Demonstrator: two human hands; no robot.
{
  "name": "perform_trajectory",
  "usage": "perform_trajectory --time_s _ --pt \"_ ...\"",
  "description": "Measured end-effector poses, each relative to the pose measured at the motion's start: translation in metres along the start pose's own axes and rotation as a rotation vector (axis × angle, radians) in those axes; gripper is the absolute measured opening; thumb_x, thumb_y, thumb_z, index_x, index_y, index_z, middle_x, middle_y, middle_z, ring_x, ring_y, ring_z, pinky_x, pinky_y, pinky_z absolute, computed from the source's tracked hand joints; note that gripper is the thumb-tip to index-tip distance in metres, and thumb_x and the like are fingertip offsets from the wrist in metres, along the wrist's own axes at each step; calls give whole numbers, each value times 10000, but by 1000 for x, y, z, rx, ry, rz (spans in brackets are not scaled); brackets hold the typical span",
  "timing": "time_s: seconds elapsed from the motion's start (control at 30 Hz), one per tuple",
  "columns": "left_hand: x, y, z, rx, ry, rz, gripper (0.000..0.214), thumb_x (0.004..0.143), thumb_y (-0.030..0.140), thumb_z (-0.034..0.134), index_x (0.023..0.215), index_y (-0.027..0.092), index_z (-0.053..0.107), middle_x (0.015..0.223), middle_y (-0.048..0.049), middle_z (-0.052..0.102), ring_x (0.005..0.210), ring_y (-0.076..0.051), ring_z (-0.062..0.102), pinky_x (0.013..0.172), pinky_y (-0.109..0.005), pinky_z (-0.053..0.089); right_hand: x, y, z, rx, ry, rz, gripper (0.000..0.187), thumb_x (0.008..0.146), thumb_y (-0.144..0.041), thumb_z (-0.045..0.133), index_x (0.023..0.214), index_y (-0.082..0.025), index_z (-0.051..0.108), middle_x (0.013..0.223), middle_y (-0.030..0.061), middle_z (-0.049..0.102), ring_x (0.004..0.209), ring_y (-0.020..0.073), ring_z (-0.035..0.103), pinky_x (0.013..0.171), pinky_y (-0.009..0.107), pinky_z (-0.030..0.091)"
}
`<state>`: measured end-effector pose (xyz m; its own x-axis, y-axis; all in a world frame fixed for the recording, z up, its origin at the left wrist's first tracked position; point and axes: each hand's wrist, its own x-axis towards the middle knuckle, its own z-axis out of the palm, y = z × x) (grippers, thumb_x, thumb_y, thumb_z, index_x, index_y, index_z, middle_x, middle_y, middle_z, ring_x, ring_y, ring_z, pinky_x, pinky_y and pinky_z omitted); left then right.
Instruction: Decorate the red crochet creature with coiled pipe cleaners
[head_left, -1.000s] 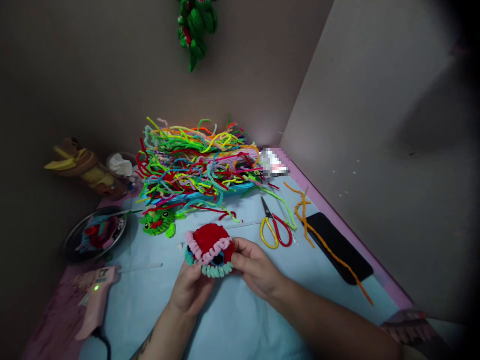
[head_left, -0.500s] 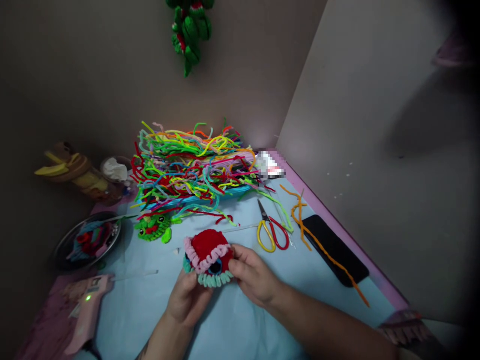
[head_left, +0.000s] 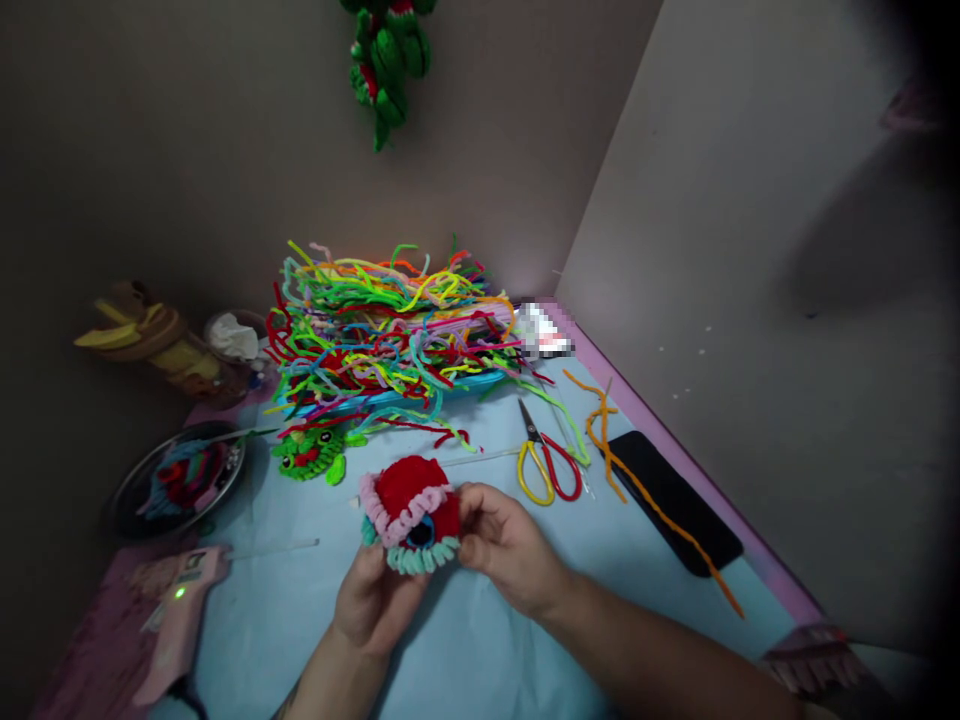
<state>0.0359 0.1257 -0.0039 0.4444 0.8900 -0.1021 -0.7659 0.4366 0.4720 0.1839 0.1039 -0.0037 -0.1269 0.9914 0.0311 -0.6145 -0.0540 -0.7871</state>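
Both hands grasp a fuzzy pipe-cleaner figure [head_left: 409,515] above the near blue table [head_left: 480,640]: left hand [head_left: 375,600] beneath, right hand [head_left: 506,545] pinching its right side. Red dome, pink frill, teal fringe, dark eye.

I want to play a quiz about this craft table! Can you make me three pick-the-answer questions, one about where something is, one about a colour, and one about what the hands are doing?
1. Where is the phone?
A. right of the scissors
B. in the dish
C. on the wall

2. What colour is the toy's top?
A. yellow
B. red
C. black

3. How is the toy held?
A. lying alone on the mat
B. in one hand only
C. in both hands

Answers:
1 A, it lies near the table's right edge.
2 B, a red dome sits above pink and teal frills.
3 C, the left hand and right hand both grip it.
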Motion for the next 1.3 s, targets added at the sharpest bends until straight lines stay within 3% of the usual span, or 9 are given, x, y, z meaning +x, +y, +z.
perform_trajectory --time_s 0.17,0.33,0.53,0.73,1.0,1.3 --pt "-2 -1 1 22 26 3 411 677 279 761 1079 312 682 805 8 759 810 -185 703 760 -267 563 -1 3 1 14 9 10 323 677 -388 789 816 -188 575 766 -11 555 711 116 494 651 225 389" --pt "-3 -1 -1 105 104 -9 523 628 351 787 1131 314 651 957 -21 740 936 -240 671 779 -316 549 -3 5 -2 -51 53 68 320 719 -435 742 785 -175 568 666 -31 513 569 82 417 512 195 320" --pt "-2 0 0 176 144 -1 598 592 358 807 1159 280 632 986 -46 722 866 -243 666 759 -337 541 -3 4 -3 -157 82 110 315 746 -458 705 772 -166 592 640 -28 516 544 82 440 481 192 365" --pt "-2 0 0 181 173 9 471 606 326 804 1054 254 677 893 -28 728 834 -214 665 743 -309 543 -1 1 2 46 79 175 312 694 -414 758 780 -152 612 660 -10 548 527 74 461 402 160 342" --pt "-2 -2 2 190 171 22 571 599 321 807 1139 252 633 905 -36 724 822 -218 666 739 -309 541 -2 1 1 27 8 119 293 693 -372 770 828 -166 611 692 -13 559 494 58 436 406 163 364" --pt "-1 -4 6 180 154 18 581 602 326 805 1151 245 636 954 -42 729 896 -220 671 804 -295 534 -4 4 -1 10 32 104 303 643 -340 801 792 -169 600 689 -24 554 550 69 440 466 165 364"
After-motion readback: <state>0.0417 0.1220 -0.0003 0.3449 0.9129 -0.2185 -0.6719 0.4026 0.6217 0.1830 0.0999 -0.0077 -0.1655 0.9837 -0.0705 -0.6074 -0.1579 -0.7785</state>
